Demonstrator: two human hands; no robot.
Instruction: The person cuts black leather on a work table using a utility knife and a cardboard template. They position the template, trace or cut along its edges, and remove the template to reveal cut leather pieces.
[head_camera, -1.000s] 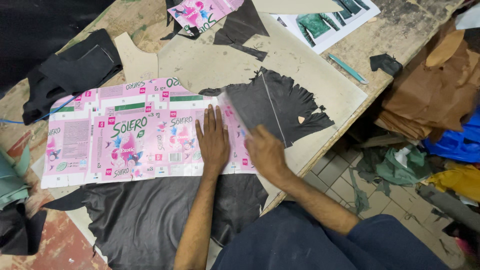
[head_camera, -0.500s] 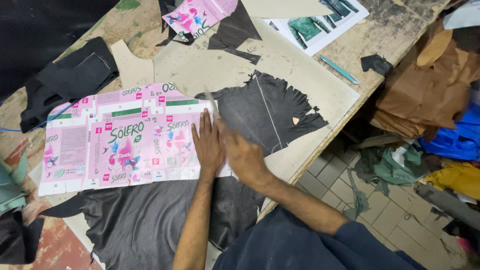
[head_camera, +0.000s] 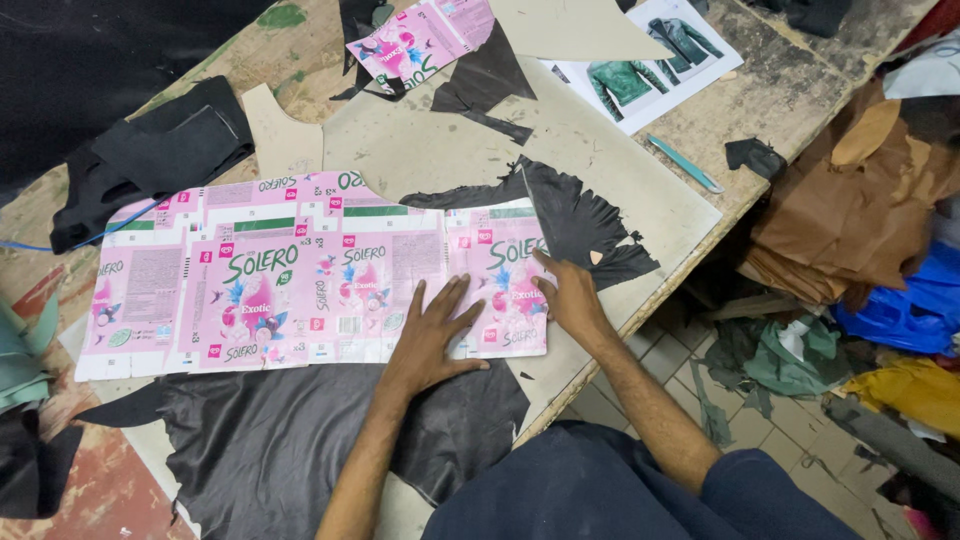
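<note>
The person is leaning over the bench (head_camera: 770, 100) and is pressing both hands down on a flattened pink carton (head_camera: 300, 275), a printed cardboard sheet that is lying across the middle of the frame. The left hand (head_camera: 432, 335) is lying flat with the fingers spread, at the lower edge of the carton, right of centre; it is grasping nothing, only resting on the cardboard. The right hand (head_camera: 570, 295) is sitting at the right end of the carton, with the fingers bent a little and the fingertips pushing on the sheet; it is also holding nothing. The two hands are near each other but apart.

The carton is lying on top of a large piece of black leather (head_camera: 290, 450), which is showing below it in the lower left of the frame and again as a ragged edge (head_camera: 580, 215) above and to the right of the right hand. Under the leather, a big sheet of grey board (head_camera: 450, 150) is covering the bench.

In the upper middle of the frame a smaller pink carton piece (head_camera: 415, 40) is lying beside black leather scraps (head_camera: 485, 80). To the upper right a printed sheet with pictures of jackets (head_camera: 650, 65) is lying, and near it, close to the bench edge, a light blue pen-like tool (head_camera: 685, 165). In the upper left a folded black pile (head_camera: 150, 155) is resting. At the right of the frame, brown leather hides (head_camera: 850, 220) and coloured cloth are lying below the bench.
</note>
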